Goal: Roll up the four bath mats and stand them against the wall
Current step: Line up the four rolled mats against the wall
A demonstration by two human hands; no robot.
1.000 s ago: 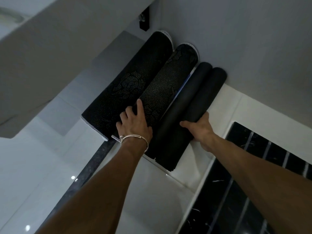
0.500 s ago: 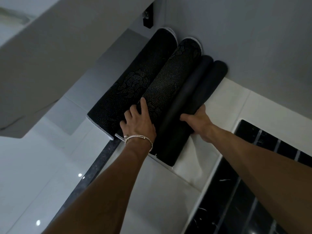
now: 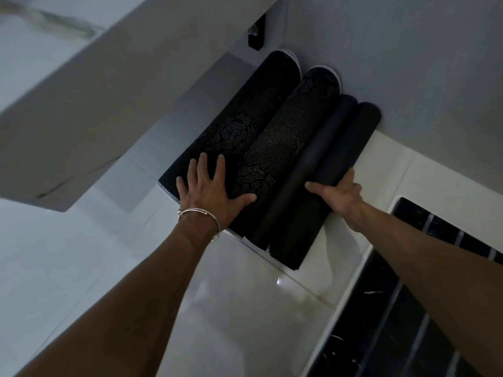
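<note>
L hand (image 3: 209, 194) lies flat, fingers straight and spread. Its palm presses across the near ends of the 1st roll (image 3: 245, 118) and 2nd roll (image 3: 294, 131), thumb out on the 2nd, grasping nothing. R hand (image 3: 340, 195) holds the 4th roll (image 3: 351, 142) from its outer side, thumb over the front, fingers curled round the back and mostly hidden. Thin bracelet (image 3: 201, 213) on the L wrist.

Progress, as I judge it: rolling is done. All 4 mats are tubes, and no flat mat is in view. 1st & 2nd are dotted w/ pale hemmed ends; the 3rd roll (image 3: 321, 148) & 4th are plain dark and slimmer. They sit side by side, each touching its neighbour, w/ far ends butted to the grey surface (image 3: 408, 63) and lengths along the white tile (image 3: 394, 164). At this steep angle I can't tell which of those is floor and which is wall. Either way the set is packed into that corner, so placement looks done too.

Left to do, prob.: square up and let go. The near ends aren't level, as the plain pair reach closer to the camera than the dotted pair. Whether the rolls hold unaided isn't shown, since both hands are on them.
</note>
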